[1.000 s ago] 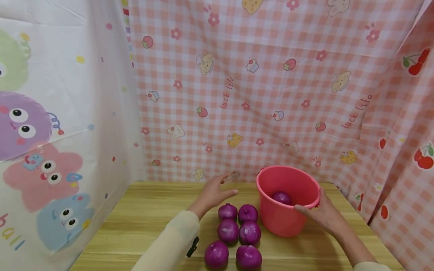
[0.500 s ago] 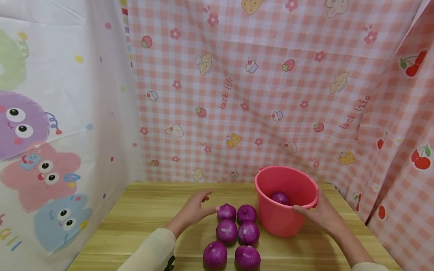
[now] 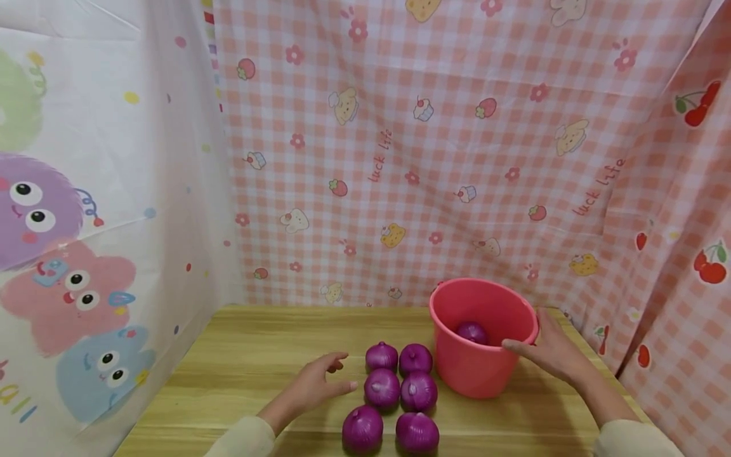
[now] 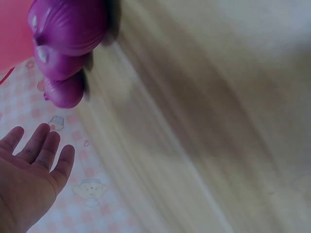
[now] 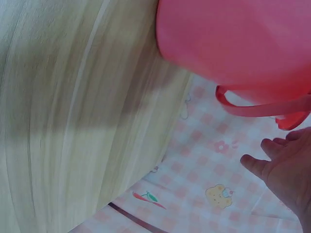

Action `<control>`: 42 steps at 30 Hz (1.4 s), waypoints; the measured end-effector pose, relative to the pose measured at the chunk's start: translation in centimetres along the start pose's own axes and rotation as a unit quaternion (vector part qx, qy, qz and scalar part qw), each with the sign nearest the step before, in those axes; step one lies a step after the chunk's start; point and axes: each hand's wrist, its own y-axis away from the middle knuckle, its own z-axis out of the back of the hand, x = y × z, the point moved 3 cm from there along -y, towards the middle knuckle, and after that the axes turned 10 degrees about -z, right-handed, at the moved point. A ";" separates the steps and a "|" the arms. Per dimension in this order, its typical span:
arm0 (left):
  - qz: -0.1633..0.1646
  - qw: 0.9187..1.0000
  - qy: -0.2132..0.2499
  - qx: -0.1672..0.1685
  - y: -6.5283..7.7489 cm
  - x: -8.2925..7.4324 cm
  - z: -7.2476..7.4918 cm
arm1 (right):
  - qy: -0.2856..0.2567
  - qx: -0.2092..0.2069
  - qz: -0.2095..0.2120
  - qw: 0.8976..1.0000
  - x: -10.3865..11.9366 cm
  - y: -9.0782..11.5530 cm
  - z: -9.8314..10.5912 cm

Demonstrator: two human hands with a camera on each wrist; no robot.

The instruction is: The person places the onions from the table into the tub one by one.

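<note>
Several red onions (image 3: 382,388) stand on the wooden table in two columns, left of a pink bucket (image 3: 476,374). Inside the bucket lies another red onion (image 3: 472,332). My left hand (image 3: 313,385) is beside the left column, fingers loosely extended and holding nothing; the left wrist view shows its palm (image 4: 26,187) and spread fingers apart from the onions. At the bucket's right side is my right hand (image 3: 548,349), its thumb right at the rim. In the right wrist view its fingers (image 5: 253,166) are extended near the bucket's hanging handle (image 5: 262,109).
The wooden table (image 3: 257,343) reaches back to a pink checked cloth (image 3: 320,254). A white cartoon-print cloth (image 3: 188,158) hangs on the left, and a cherry-print cloth (image 3: 674,304) hangs on the right.
My left hand has drawn back left and toward me, from behind the onions to beside them. My right thumb has slid slightly right along the rim. The onions and bucket stay put.
</note>
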 end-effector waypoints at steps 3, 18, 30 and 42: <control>0.001 1.000 0.003 0.009 0.7 0.3 -0.5 | -0.010 0.005 0.011 1.000 -0.1 -0.1 0.0; -0.025 0.998 0.016 0.057 3.4 1.0 -2.9 | -0.049 0.012 0.035 0.998 0.3 0.2 -0.9; 0.002 0.993 0.069 0.092 3.7 1.6 -4.7 | -0.059 0.026 0.005 0.998 -0.1 0.2 -1.1; -0.011 0.991 0.077 0.113 3.4 1.8 -5.5 | -0.072 0.027 0.017 0.997 -0.2 0.1 -1.3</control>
